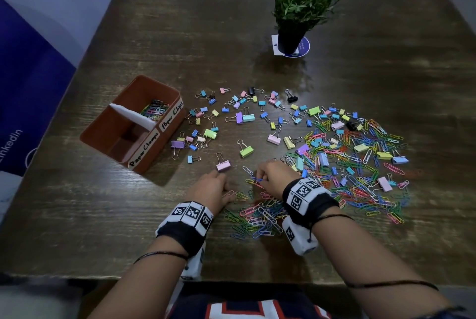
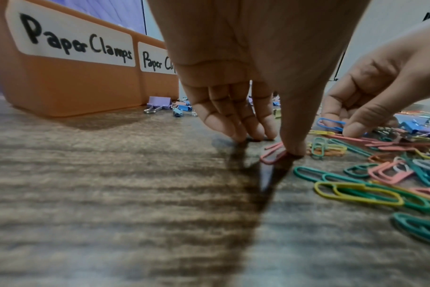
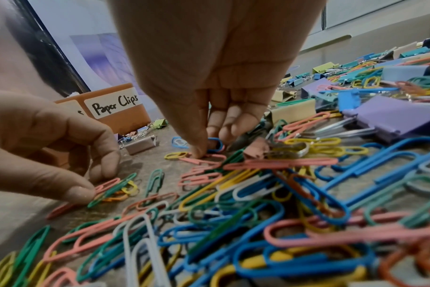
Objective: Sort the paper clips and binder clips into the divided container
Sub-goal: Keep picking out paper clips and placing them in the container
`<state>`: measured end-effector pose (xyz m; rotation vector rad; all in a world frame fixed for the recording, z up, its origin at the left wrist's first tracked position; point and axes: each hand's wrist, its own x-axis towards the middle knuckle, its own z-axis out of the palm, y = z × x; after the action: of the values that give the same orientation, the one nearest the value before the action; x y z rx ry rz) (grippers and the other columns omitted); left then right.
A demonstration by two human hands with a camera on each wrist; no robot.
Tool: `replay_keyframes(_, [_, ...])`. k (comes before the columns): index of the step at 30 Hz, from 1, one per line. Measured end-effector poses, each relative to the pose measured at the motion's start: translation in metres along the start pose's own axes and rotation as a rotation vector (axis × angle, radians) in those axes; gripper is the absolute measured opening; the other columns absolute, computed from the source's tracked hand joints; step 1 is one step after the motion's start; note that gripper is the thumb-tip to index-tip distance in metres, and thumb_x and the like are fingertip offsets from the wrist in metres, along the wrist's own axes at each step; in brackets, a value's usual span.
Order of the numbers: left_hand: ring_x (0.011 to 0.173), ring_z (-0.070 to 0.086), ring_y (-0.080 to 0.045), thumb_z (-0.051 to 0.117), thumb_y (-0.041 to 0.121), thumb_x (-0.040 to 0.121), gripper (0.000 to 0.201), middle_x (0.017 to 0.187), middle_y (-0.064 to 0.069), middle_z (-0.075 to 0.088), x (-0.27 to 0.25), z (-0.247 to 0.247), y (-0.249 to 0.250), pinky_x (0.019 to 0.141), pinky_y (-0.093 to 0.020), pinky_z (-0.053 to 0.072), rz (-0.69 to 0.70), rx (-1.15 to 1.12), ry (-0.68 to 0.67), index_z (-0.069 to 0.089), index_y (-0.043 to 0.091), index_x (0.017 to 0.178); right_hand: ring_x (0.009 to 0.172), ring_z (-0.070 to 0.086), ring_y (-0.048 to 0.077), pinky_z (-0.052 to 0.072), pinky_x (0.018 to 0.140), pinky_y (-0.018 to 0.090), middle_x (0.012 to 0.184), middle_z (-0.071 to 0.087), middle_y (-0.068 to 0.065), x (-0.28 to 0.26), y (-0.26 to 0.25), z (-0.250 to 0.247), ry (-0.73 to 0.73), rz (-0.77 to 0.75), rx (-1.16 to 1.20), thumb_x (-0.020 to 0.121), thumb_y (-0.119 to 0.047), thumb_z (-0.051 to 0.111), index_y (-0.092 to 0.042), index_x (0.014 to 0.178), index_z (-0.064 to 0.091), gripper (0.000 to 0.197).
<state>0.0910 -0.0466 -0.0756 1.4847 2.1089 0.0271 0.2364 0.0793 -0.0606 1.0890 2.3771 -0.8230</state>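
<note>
The orange divided container (image 1: 164, 138) stands at the left. Its far half, labelled Paper Clips, holds coloured paper clips (image 1: 154, 110); the near half is labelled Paper Clamps (image 2: 74, 42). Binder clips (image 1: 247, 117) lie scattered beside it, and a mixed heap (image 1: 360, 159) spreads to the right. My left hand (image 1: 226, 188) has its fingertips (image 2: 246, 134) on the table, and its thumb presses a pink paper clip (image 2: 273, 154). My right hand (image 3: 210, 143) pinches a blue paper clip (image 3: 216, 144) at the edge of a paper clip pile (image 1: 257, 218).
A pink binder clip (image 1: 223, 165) lies just beyond my left hand. A potted plant (image 1: 293, 35) stands at the back of the wooden table. A purple bag (image 1: 25, 87) hangs off the left side. The table's front edge (image 1: 103, 277) runs under my forearms.
</note>
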Motion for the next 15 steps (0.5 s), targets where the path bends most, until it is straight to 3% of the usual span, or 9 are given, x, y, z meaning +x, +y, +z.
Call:
replay_keyframes(4, [0.107, 0.049, -0.017, 0.063, 0.028, 0.089, 0.011, 0.109, 0.004, 0.053, 0.0033, -0.0011, -0.0028, 0.085, -0.030, 0.044, 0.016, -0.018, -0.007, 0.058, 0.023, 0.098, 0.092, 0.062, 0.026, 0.052, 0.079, 0.034, 0.099, 0.066, 0.010, -0.0012, -0.0007, -0.0003, 0.042, -0.015, -0.023, 0.088, -0.008, 0.053, -0.015, 0.088, 0.068, 0.016])
replay_keyframes(8, [0.101, 0.047, -0.014, 0.064, 0.026, 0.088, 0.012, 0.099, 0.008, 0.050, 0.0061, -0.0036, -0.0036, 0.077, -0.025, 0.036, 0.077, -0.020, -0.019, 0.051, 0.027, 0.087, 0.096, 0.059, 0.025, 0.048, 0.077, 0.032, 0.106, 0.060, 0.007, -0.0019, -0.0012, -0.0015, 0.099, -0.009, -0.053, 0.087, -0.011, 0.057, -0.023, 0.074, 0.055, 0.018])
replay_keyframes(11, [0.091, 0.053, -0.013, 0.062, 0.021, 0.088, 0.014, 0.090, 0.010, 0.052, 0.0077, -0.0049, -0.0045, 0.071, -0.024, 0.036, 0.106, -0.039, -0.024, 0.050, 0.026, 0.084, 0.094, 0.061, 0.026, 0.049, 0.076, 0.032, 0.102, 0.063, 0.008, -0.0010, -0.0017, -0.0032, 0.106, 0.004, -0.060, 0.086, -0.011, 0.057, -0.019, 0.084, 0.060, 0.009])
replay_keyframes(15, [0.078, 0.052, -0.006, 0.062, 0.024, 0.089, 0.008, 0.085, 0.014, 0.056, 0.0075, -0.0069, -0.0009, 0.063, -0.022, 0.037, 0.153, -0.071, -0.021, 0.057, 0.027, 0.094, 0.091, 0.063, 0.027, 0.052, 0.077, 0.033, 0.098, 0.066, 0.008, 0.0015, -0.0025, -0.0034, 0.079, 0.030, -0.059, 0.084, -0.010, 0.056, -0.018, 0.091, 0.062, 0.012])
